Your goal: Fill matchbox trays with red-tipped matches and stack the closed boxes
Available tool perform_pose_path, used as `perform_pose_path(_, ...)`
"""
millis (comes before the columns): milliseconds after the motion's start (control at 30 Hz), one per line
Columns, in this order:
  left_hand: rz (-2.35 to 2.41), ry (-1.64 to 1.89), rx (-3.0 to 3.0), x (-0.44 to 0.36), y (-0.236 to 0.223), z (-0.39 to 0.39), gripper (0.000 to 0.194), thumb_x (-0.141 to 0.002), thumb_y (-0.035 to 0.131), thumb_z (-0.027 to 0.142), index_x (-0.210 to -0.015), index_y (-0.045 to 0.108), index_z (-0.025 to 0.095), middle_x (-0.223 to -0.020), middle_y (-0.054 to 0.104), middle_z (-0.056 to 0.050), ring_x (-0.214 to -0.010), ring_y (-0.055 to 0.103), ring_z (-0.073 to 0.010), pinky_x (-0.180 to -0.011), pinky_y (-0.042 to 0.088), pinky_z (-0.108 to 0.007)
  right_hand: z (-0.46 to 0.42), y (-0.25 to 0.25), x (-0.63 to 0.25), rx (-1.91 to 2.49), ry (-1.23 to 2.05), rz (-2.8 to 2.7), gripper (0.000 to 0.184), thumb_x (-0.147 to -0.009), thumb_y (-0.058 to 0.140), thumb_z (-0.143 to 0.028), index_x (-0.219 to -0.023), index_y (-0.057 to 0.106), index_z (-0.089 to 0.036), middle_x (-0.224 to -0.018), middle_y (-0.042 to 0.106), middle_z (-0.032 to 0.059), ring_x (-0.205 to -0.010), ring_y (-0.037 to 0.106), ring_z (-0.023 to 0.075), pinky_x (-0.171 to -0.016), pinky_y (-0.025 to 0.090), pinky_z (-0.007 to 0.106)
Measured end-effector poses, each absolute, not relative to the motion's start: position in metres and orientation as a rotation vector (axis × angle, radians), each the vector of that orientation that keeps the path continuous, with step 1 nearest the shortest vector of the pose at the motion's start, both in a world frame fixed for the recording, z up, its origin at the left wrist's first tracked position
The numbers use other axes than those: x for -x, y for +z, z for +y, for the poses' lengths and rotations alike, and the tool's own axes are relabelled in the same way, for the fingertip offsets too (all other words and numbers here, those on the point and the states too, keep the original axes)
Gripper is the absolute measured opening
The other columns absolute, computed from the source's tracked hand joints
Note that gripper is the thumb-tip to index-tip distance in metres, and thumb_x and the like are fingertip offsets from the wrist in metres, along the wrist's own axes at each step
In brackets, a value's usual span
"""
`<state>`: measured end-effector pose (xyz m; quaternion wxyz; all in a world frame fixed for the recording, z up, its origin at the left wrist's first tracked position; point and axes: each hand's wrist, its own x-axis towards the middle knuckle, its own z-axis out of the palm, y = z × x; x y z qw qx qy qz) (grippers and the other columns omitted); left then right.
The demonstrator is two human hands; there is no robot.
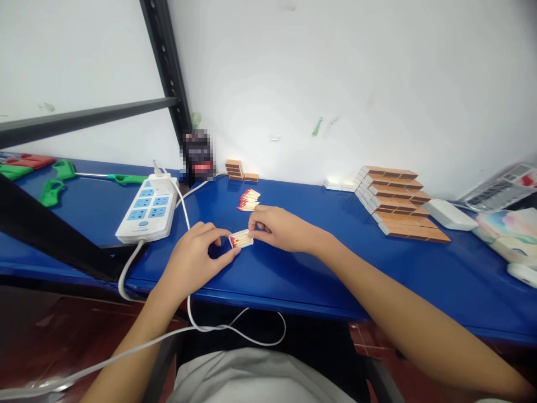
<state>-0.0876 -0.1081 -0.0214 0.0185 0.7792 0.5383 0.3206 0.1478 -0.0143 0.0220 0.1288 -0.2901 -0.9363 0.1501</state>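
Note:
A small white matchbox tray (241, 239) lies on the blue table, with several red-tipped matches (240, 241) in it, their heads toward the left. My left hand (201, 250) grips the tray's left end between thumb and forefinger. At the tray's right end, my right hand (274, 226) has its fingers pinched together by the ends of the matches; whether a match is between them is hidden. Just beyond the right hand is a loose pile of matches (249, 200) with red heads to the left.
Brown matchbox sleeves (394, 198) are stacked at the right, and a few small boxes (234, 169) stand by the wall. White trays (339, 184) lie at the back. A power strip (149, 207) with white cables and green-handled lighters (126, 179) are at left, behind a black frame (54, 235).

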Motion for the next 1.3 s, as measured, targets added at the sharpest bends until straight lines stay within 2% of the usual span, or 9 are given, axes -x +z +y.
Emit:
perform_pose_path(300, 1.666, 0.993, -2.419, 0.088, -0.022, -0.109, 0.021, -0.095, 0.074, 0.041, -0.107, 0.077, 0.023, -0.086, 0.067, -0.002, -0.085, 0.06, -0.0214, -0.078, 0.049, -0.035, -0.014, 0.017, -0.145, 0.805, 0.539, -2.694, 0.009, -0.102, 0.065, -0.02, -0.094, 0.067, -0.017, -0.091, 0.065, 0.0022, -0.082, 0.054, 0.0153, -0.074, 0.036, 0.028)
perform_pose_path(433, 1.666, 0.994, -2.426, 0.088, -0.023, -0.109, 0.021, -0.096, 0.074, 0.04, -0.107, 0.076, 0.023, -0.086, 0.066, -0.002, -0.085, 0.059, -0.021, -0.078, 0.048, -0.035, -0.003, 0.01, -0.144, 0.753, 0.641, -2.552, 0.012, -0.1, 0.068, -0.026, -0.091, 0.069, -0.018, -0.081, 0.06, -0.0012, -0.074, 0.051, 0.0135, -0.07, 0.037, 0.027)
perform_pose_path(533, 1.668, 0.99, -2.431, 0.088, -0.023, -0.108, 0.021, -0.096, 0.074, 0.041, -0.106, 0.076, 0.023, -0.086, 0.066, -0.002, -0.086, 0.059, -0.0209, -0.08, 0.048, -0.035, 0.016, -0.003, -0.143, 0.836, 0.708, -2.349, 0.012, -0.1, 0.066, -0.027, -0.098, 0.072, -0.017, -0.075, 0.058, -0.003, -0.067, 0.049, 0.0122, -0.067, 0.037, 0.026)
perform_pose_path(700, 1.667, 0.997, -2.43, 0.088, -0.022, -0.108, 0.022, -0.096, 0.074, 0.042, -0.108, 0.077, 0.023, -0.086, 0.066, -0.001, -0.086, 0.059, -0.0208, -0.08, 0.049, -0.035, 0.039, -0.019, -0.141, 0.93, 0.504, -2.384, 0.012, -0.096, 0.068, -0.016, -0.106, 0.076, -0.016, -0.082, 0.063, 0.0004, -0.073, 0.053, 0.0129, -0.07, 0.035, 0.026)
perform_pose_path(967, 1.663, 0.987, -2.44, 0.087, -0.023, -0.107, 0.021, -0.096, 0.074, 0.041, -0.105, 0.077, 0.023, -0.085, 0.066, -0.002, -0.084, 0.058, -0.0209, -0.081, 0.048, -0.035, 0.039, -0.02, -0.136, 1.0, 0.434, -2.393, 0.005, -0.096, 0.07, -0.019, -0.094, 0.074, -0.017, -0.078, 0.063, -0.0006, -0.072, 0.053, 0.013, -0.068, 0.033, 0.026)
perform_pose_path(1067, 1.661, 0.985, -2.437, 0.088, -0.023, -0.107, 0.021, -0.096, 0.074, 0.042, -0.106, 0.077, 0.023, -0.085, 0.066, -0.002, -0.084, 0.058, -0.0209, -0.081, 0.048, -0.035, 0.039, -0.017, -0.135, 1.061, 0.454, -2.397, 0.008, -0.097, 0.071, -0.021, -0.09, 0.071, -0.016, -0.079, 0.064, 0.0, -0.072, 0.052, 0.013, -0.067, 0.032, 0.026)
perform_pose_path(1200, 1.659, 0.984, -2.437, 0.088, -0.022, -0.107, 0.022, -0.096, 0.074, 0.042, -0.107, 0.077, 0.023, -0.086, 0.066, -0.002, -0.085, 0.059, -0.021, -0.081, 0.048, -0.035, 0.035, -0.013, -0.136, 1.064, 0.427, -2.431, 0.013, -0.101, 0.067, -0.021, -0.089, 0.068, -0.016, -0.083, 0.064, 0.0012, -0.073, 0.051, 0.0132, -0.069, 0.033, 0.026)
perform_pose_path(1300, 1.661, 0.98, -2.44, 0.089, -0.023, -0.107, 0.022, -0.096, 0.074, 0.043, -0.107, 0.077, 0.023, -0.085, 0.066, -0.001, -0.084, 0.058, -0.0208, -0.081, 0.048, -0.035, 0.033, -0.012, -0.138, 1.052, 0.411, -2.441, 0.008, -0.101, 0.069, -0.022, -0.094, 0.069, -0.016, -0.086, 0.065, 0.0014, -0.074, 0.052, 0.0137, -0.07, 0.034, 0.026)
